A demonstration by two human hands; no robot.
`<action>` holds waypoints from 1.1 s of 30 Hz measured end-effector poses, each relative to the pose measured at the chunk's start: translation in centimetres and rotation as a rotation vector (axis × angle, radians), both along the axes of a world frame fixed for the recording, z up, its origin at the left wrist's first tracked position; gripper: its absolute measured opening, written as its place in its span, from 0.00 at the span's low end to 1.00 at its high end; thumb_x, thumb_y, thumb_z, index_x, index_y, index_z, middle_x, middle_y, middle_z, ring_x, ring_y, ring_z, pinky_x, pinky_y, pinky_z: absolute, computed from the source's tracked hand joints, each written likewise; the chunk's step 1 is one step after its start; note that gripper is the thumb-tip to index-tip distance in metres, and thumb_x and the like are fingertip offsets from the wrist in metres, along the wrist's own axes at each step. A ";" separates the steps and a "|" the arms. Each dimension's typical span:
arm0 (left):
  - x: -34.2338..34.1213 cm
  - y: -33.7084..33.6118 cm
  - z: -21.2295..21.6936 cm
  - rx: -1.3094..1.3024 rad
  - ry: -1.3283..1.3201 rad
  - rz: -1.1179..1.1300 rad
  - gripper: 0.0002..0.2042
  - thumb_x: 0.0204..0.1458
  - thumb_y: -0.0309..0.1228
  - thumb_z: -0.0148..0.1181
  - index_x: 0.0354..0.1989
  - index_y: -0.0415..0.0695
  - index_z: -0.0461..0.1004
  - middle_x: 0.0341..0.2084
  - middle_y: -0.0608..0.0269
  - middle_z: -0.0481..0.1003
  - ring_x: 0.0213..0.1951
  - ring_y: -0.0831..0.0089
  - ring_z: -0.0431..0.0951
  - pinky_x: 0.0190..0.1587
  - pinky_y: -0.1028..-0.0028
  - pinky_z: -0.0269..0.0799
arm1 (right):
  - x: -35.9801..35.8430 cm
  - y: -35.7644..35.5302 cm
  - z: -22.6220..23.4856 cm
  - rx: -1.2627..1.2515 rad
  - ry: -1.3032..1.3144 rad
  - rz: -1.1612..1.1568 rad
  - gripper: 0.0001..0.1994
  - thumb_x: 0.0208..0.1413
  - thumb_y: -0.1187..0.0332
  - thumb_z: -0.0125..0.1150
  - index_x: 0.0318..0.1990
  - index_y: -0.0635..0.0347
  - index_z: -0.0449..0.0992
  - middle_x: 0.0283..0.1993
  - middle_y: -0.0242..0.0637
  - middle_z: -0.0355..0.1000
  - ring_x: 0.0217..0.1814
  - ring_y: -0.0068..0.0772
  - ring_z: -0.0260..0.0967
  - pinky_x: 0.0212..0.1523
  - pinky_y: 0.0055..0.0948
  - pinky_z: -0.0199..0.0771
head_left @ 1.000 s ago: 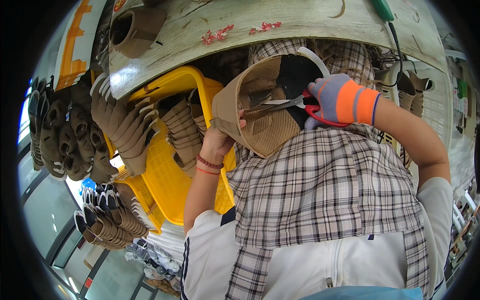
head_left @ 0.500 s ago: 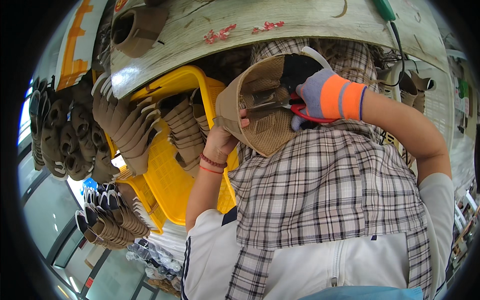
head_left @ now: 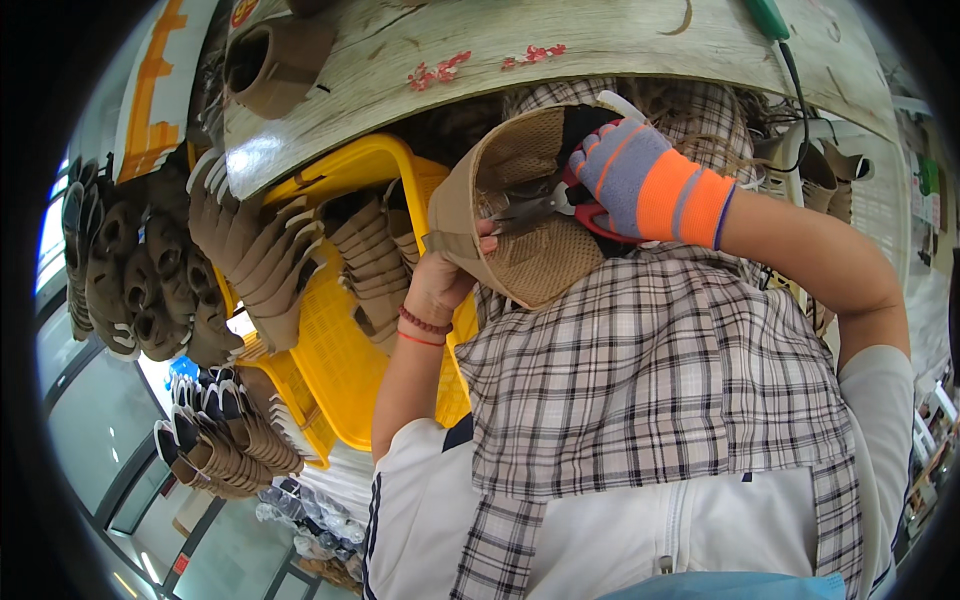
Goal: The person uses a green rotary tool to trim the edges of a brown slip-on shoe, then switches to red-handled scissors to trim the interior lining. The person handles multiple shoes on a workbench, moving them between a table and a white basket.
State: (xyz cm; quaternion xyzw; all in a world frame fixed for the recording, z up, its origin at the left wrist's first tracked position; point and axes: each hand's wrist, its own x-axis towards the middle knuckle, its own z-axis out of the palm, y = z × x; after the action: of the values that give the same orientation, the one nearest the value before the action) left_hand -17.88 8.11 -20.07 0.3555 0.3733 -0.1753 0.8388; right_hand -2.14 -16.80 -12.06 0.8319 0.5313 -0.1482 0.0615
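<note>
My left hand grips a tan mesh shoe upper by its lower edge, holding it up in front of my plaid apron. My right hand, in a purple and orange glove, holds red-handled scissors. The blades point left into the hollow of the upper, near my left thumb. Two red bands circle my left wrist.
A yellow plastic crate with stacked tan uppers stands left of my hands. More stacks of uppers lie further left and below. A wooden tabletop carries one single upper and a green-handled tool.
My right hand has moved left with the scissors, bringing the blades deeper into the upper. My left hand keeps its hold on the upper, almost still.
</note>
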 end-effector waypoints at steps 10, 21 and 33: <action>-0.5 0.8 -2.2 0.015 -0.007 -0.079 0.18 0.46 0.18 0.59 0.49 0.30 0.72 0.44 0.51 0.76 0.44 0.66 0.78 0.49 0.72 0.73 | 0.8 -0.2 -0.5 -0.122 0.093 -0.070 0.19 0.44 0.54 0.64 0.39 0.57 0.75 0.28 0.37 0.73 0.33 0.38 0.73 0.34 0.34 0.73; 0.5 -0.6 0.4 0.099 -0.004 -0.062 0.13 0.46 0.18 0.61 0.42 0.36 0.74 0.38 0.58 0.77 0.40 0.69 0.77 0.46 0.73 0.73 | 1.4 -1.6 -1.1 -0.039 0.229 -0.131 0.20 0.48 0.50 0.61 0.41 0.55 0.76 0.28 0.39 0.75 0.33 0.42 0.75 0.31 0.35 0.73; 4.0 -2.3 3.9 1.143 -0.756 -0.303 0.09 0.49 0.23 0.60 0.39 0.37 0.75 0.36 0.59 0.77 0.39 0.68 0.77 0.45 0.74 0.71 | 1.1 -9.8 -2.7 0.493 0.653 -0.677 0.30 0.43 0.43 0.68 0.42 0.62 0.74 0.29 0.45 0.75 0.31 0.45 0.74 0.32 0.34 0.72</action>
State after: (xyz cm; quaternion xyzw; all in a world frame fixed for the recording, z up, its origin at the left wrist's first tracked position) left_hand -13.86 5.80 -16.17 0.8255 0.0359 0.0693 0.5589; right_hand -1.08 -26.65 -14.81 0.8571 0.2437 -0.2818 -0.3559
